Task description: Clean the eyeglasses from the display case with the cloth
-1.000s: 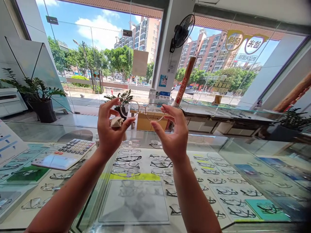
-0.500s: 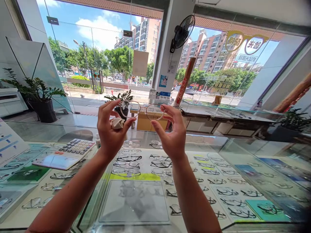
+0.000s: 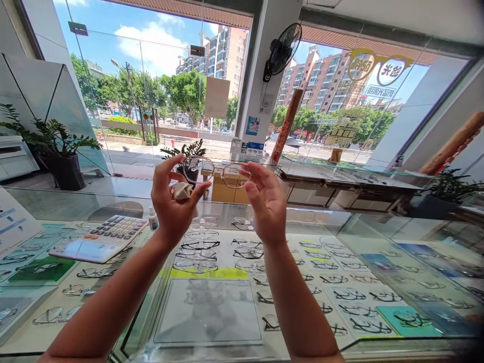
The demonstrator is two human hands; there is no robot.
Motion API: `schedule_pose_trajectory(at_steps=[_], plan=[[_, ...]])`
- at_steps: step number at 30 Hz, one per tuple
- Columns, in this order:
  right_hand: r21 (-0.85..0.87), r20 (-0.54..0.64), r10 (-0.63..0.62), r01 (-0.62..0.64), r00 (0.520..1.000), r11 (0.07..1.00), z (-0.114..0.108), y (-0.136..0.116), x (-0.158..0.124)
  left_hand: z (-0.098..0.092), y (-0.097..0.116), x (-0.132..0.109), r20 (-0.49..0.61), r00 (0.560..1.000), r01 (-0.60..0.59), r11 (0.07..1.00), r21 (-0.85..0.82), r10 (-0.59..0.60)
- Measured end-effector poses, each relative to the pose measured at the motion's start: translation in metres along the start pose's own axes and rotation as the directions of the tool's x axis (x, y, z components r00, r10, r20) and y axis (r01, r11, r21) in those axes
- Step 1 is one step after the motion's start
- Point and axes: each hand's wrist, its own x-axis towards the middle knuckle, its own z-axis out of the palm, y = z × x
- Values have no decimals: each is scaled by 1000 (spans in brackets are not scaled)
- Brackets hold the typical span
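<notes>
A pair of thin-rimmed round eyeglasses (image 3: 224, 185) is held up in the air above the glass counter, with its two lenses side by side. My left hand (image 3: 172, 194) grips the left end of the frame between fingers and thumb. Tucked in the same palm is a crumpled beige cloth (image 3: 182, 191). At the other end, my right hand (image 3: 267, 201) has its fingertips at the right rim, with the thumb drawn in near the fingers. The temple arms are hard to make out.
Below lies a glass display counter (image 3: 302, 222) with several rows of eyeglasses inside. A grey rectangular mat (image 3: 206, 312) lies in front of me. At the left are a calculator (image 3: 120, 228), a small bottle (image 3: 153, 219) and a potted plant (image 3: 62, 166).
My right thumb has moved off the lower rim and in toward my fingers. The eyeglasses have shifted slightly left in view. My left hand keeps its grip.
</notes>
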Motion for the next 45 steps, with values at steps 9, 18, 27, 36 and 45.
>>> schedule_pose_trajectory(at_steps=[9,18,27,36,45], plan=[[184,-42,181,-171,983,968,-3,2,4,2,-4,-4,2,999,-40,999,-6,40],[183,-30,211,-202,977,962,-4,-1,7,5,-5,-7,29,1000,-4,998,-66,6],[80,-54,141,-137,988,987,-6,6,7,6,4,-5,57,996,65,996,-59,-62],[-133,30,78,-73,997,988,-27,1,15,4,-5,6,193,980,75,993,-92,-56],[-165,302,261,-220,917,962,-34,-5,16,-2,9,14,479,867,194,979,-63,-141]])
